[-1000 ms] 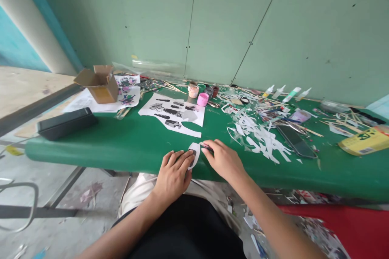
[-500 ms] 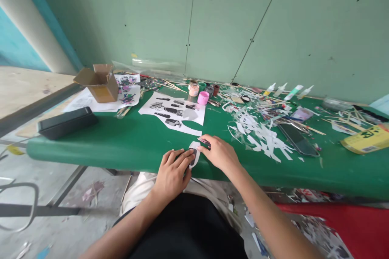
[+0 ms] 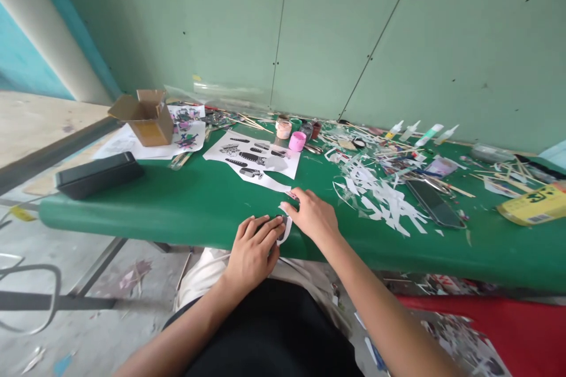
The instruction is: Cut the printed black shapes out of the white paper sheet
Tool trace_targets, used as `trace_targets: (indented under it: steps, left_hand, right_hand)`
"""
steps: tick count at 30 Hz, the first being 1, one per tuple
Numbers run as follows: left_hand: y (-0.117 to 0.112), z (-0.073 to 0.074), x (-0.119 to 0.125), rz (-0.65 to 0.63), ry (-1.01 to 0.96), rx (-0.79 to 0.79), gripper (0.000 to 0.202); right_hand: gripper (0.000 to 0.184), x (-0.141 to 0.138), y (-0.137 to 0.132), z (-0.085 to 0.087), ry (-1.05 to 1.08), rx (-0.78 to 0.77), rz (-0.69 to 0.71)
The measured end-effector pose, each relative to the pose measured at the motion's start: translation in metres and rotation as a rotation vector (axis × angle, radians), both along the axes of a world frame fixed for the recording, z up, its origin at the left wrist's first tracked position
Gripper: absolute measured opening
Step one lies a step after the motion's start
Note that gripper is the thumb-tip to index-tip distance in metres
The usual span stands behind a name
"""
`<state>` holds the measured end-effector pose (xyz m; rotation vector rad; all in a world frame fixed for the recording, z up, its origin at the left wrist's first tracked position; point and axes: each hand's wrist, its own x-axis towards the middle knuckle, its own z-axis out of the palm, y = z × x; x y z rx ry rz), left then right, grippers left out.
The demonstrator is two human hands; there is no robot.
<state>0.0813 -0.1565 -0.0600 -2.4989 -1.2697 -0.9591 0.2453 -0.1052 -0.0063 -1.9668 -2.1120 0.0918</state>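
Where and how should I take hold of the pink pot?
The pink pot is probably best gripped around its round side wall, coming from the near side: other pots crowd close behind it, while the printed sheet in front lies flat, leaving a low approach.

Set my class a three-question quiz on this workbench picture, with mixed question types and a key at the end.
1. Multiple choice. The left hand rests on:
A) the glue bottles
B) the small paper piece
C) the yellow packet

2. True or false. In the picture, the dark phone lies to the right of the pink jar.

3. Fill in the missing word. The flaps of the cardboard box stand ______.

Key: 1. B; 2. true; 3. open
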Motion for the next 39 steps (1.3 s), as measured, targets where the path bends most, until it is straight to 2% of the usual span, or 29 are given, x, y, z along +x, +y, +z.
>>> trace_targets:
  steps: [4,8,12,17,21,39]
  left_hand:
    - [0.000,-0.001,0.000,-0.006,-0.003,0.023,0.034]
    - [0.000,0.001,0.001,-0.006,-0.002,0.028,0.034]
    - [-0.001,0.005,0.007,0.028,0.018,0.011,0.035]
    - [-0.001,0.004,0.011,0.059,0.036,0.012,0.037]
    - [-0.002,0.001,0.011,0.046,0.021,0.023,0.040]
    - [-0.002,0.001,0.010,0.046,0.011,0.017,0.039]
  right_hand:
    - [0.032,0.000,0.000,-0.003,-0.017,0.030,0.003]
    - [0.028,0.005,0.002,-0.003,0.100,0.025,0.024]
    - [0.027,0.013,-0.004,-0.001,0.176,0.092,0.054]
    - [0.029,0.017,-0.023,0.000,0.072,0.068,0.152]
    - [0.031,0.015,-0.031,0.001,-0.026,0.037,0.166]
    - [0.033,0.017,-0.030,0.002,-0.076,0.012,0.190]
